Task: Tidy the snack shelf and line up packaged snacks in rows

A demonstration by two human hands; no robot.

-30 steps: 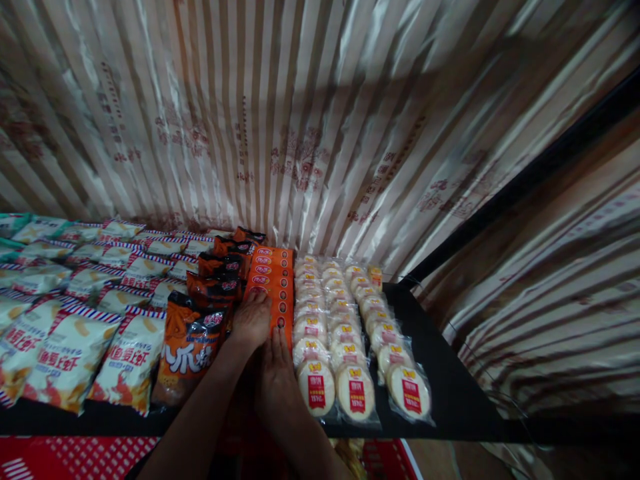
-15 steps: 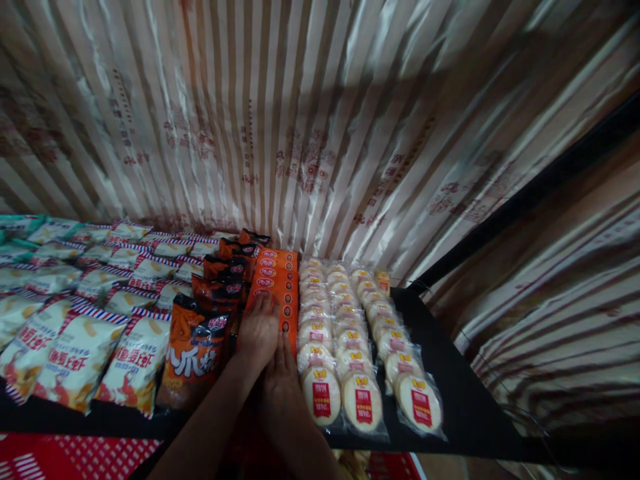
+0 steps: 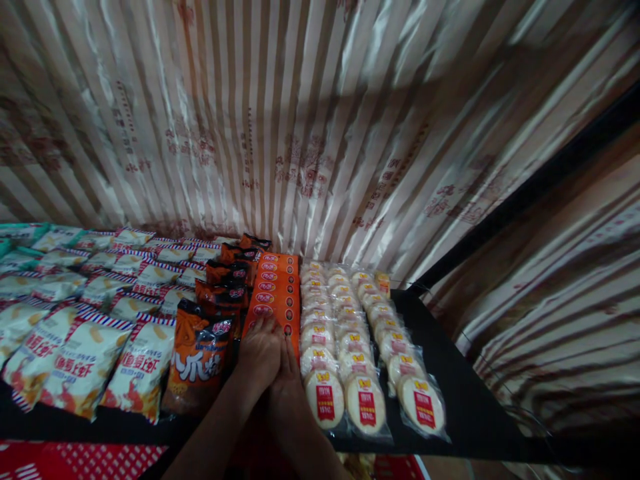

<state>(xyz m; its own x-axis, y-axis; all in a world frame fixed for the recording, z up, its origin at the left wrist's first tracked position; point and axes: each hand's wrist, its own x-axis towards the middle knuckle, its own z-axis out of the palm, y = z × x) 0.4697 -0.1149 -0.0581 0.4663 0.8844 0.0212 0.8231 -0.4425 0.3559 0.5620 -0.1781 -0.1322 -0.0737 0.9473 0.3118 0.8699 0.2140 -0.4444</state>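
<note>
A row of orange boxes (image 3: 273, 285) with round pictures along one side stands on the black shelf, its near end hidden under my hands. My left hand (image 3: 260, 351) lies over the near boxes, palm down, its fingers resting on their tops and its thumb out of sight. Close against it, my right hand (image 3: 285, 383) reaches forward with straight fingers touching the right part of the row. I see nothing gripped in either hand. Orange-and-black snack bags (image 3: 197, 360) line the left side of the row. Clear packs of round white crackers (image 3: 324, 399) line its right side.
White snack bags with striped tops (image 3: 83, 360) fill the shelf's left part. Bare black shelf (image 3: 450, 360) extends at the right, by a dark slanted bar (image 3: 500, 207). Striped cloth (image 3: 310, 120) hangs behind. Red baskets (image 3: 100, 460) sit below the front edge.
Both hands have slid back toward me along the orange boxes, so more of the box tops show. The view has shifted slightly; the snack rows keep their places.
</note>
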